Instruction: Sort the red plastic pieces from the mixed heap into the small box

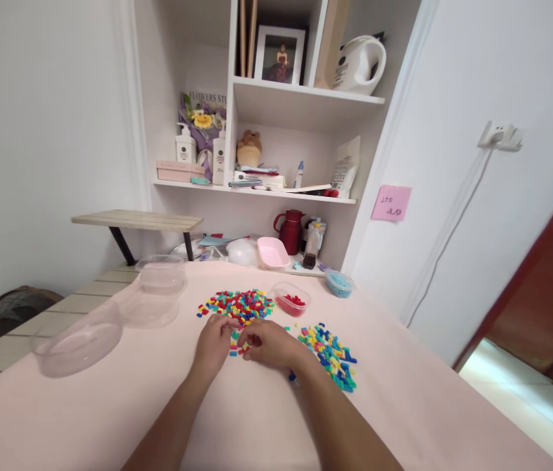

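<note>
Head view: left hand [216, 340] at near edge of large mixed brick pile [244, 306], mid-tabletop [242, 418], fingers curled; right hand [267, 343] just beside, fingers bent over few loose bricks [233, 347]. Whether either pinches brick, cannot tell. Second brick pile [328, 353] toward right edge. Clear tub [292, 301] with red bricks behind right hand; empty clear containers [149, 307] along left edge.

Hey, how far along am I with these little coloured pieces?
Apparently done: red pieces sit in a clear tub. In hand: left hand and right hand are at a few loose pieces; any grip is hidden. Left: the far mixed pile, with many reds, and the right mixed pile.
</note>
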Motion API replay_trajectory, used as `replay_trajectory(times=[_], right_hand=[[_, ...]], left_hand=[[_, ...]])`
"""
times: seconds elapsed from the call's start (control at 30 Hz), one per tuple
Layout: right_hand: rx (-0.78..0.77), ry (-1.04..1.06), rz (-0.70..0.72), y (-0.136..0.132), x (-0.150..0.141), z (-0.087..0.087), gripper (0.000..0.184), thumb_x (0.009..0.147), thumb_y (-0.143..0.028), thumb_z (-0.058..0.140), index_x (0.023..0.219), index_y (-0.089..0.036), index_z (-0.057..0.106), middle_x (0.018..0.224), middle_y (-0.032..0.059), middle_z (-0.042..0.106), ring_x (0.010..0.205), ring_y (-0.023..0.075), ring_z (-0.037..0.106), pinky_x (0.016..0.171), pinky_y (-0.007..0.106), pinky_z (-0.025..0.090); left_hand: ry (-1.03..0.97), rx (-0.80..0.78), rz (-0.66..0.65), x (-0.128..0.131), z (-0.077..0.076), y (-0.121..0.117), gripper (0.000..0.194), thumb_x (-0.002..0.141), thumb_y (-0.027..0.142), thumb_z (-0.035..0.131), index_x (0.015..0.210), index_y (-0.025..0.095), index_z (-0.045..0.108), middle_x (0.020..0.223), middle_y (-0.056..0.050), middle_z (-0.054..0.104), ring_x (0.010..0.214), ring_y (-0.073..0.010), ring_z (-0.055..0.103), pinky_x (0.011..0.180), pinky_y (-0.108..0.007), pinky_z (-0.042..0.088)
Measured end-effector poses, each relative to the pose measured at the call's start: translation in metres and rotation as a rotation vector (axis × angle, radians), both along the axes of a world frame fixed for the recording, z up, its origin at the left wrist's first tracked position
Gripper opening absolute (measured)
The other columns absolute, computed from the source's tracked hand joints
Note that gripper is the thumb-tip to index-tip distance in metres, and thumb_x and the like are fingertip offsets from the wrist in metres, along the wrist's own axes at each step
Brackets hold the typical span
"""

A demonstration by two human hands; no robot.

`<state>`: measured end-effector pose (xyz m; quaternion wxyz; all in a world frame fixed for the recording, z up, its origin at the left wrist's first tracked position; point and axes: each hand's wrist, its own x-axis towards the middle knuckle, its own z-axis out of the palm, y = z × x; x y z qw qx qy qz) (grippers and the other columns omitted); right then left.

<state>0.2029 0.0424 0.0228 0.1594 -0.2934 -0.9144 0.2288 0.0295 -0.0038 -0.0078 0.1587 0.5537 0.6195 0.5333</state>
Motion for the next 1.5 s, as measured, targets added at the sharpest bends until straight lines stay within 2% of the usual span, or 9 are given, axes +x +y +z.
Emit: replay_trajectory(times=[0.17,0.33,0.53,0.67,0.93,1.13,1.23,1.37,1.5], right_hand=[[0.013,-0.014,-0.078,0.003,0.003,0.0,0.033,0.072,-0.008,0.055,0.094,-0.024,0.073,0.084,-0.0016,0.067,0.072,0.0117,0.056,0.063,0.02,0.037],[-0.011,-0.039,-0.174,0.008,0.012,0.002,0.033,0.073,-0.011,0.06,0.101,-0.026,0.071,0.078,-0.0031,0.067,0.072,0.0123,0.057,0.062,0.021,0.035],[-0.058,-0.048,-0.229,0.006,0.013,0.004,0.014,0.072,-0.026,0.072,0.085,-0.023,0.07,0.078,-0.0034,0.067,0.072,0.0122,0.057,0.06,0.021,0.034],[-0.003,-0.058,-0.24,0.001,0.007,0.004,0.021,0.066,-0.038,0.077,0.077,-0.022,0.067,0.083,-0.0028,0.067,0.075,0.0132,0.056,0.06,0.022,0.033],[-0.059,0.005,-0.187,0.006,0.008,-0.001,0.016,0.07,-0.016,0.065,0.082,-0.024,0.072,0.08,-0.0025,0.07,0.074,0.0133,0.061,0.063,0.021,0.039],[-0.115,0.176,-0.203,0.019,0.014,-0.007,0.015,0.071,-0.018,0.062,0.081,-0.021,0.073,0.074,-0.001,0.07,0.068,0.0137,0.061,0.06,0.021,0.04],[-0.033,0.364,-0.305,0.031,0.022,-0.002,0.014,0.073,-0.024,0.062,0.081,-0.02,0.073,0.07,-0.0003,0.067,0.065,0.0143,0.058,0.059,0.023,0.04],[0.098,0.689,-0.662,0.047,0.045,0.005,0.027,0.077,-0.039,0.059,0.089,-0.02,0.075,0.065,0.0002,0.062,0.06,0.0154,0.054,0.058,0.026,0.041],[0.065,0.876,-0.857,0.058,0.07,0.004,0.044,0.077,-0.048,0.058,0.104,-0.016,0.072,0.073,0.0027,0.066,0.056,0.0156,0.057,0.059,0.029,0.045]], left_hand=[[0.022,0.003,-0.005,0.001,0.001,-0.001,0.026,0.075,0.013,0.047,0.07,0.021,0.071,0.087,-0.004,0.067,0.087,-0.0182,0.065,0.086,-0.036,0.052],[0.013,0.013,-0.005,0.001,-0.001,0.001,0.025,0.076,0.014,0.047,0.072,0.021,0.07,0.087,-0.003,0.067,0.086,-0.0168,0.065,0.081,-0.033,0.053],[-0.006,0.02,0.003,0.002,-0.001,0.001,0.024,0.075,0.013,0.049,0.071,0.021,0.07,0.086,-0.003,0.067,0.085,-0.0162,0.065,0.082,-0.032,0.053],[-0.017,0.024,0.008,0.003,0.0,0.0,0.025,0.075,0.012,0.049,0.07,0.021,0.071,0.085,-0.002,0.067,0.083,-0.0157,0.065,0.083,-0.032,0.053],[-0.022,0.006,-0.001,0.003,0.001,0.0,0.026,0.075,0.01,0.048,0.07,0.021,0.071,0.086,-0.003,0.066,0.085,-0.0158,0.065,0.084,-0.032,0.052],[-0.02,0.001,-0.007,0.002,0.001,0.0,0.024,0.074,0.012,0.049,0.071,0.021,0.071,0.088,-0.003,0.066,0.085,-0.0164,0.065,0.083,-0.033,0.053],[-0.024,0.007,-0.009,0.002,0.0,0.001,0.025,0.074,0.012,0.048,0.07,0.021,0.071,0.087,-0.003,0.066,0.085,-0.0165,0.065,0.083,-0.033,0.053],[-0.033,0.017,-0.006,0.002,-0.002,0.002,0.027,0.073,0.011,0.048,0.069,0.022,0.072,0.086,-0.003,0.066,0.086,-0.0168,0.065,0.086,-0.034,0.051],[-0.051,0.017,-0.006,0.002,-0.002,0.002,0.026,0.072,0.01,0.048,0.068,0.022,0.072,0.085,-0.002,0.066,0.086,-0.0167,0.065,0.086,-0.034,0.051]])
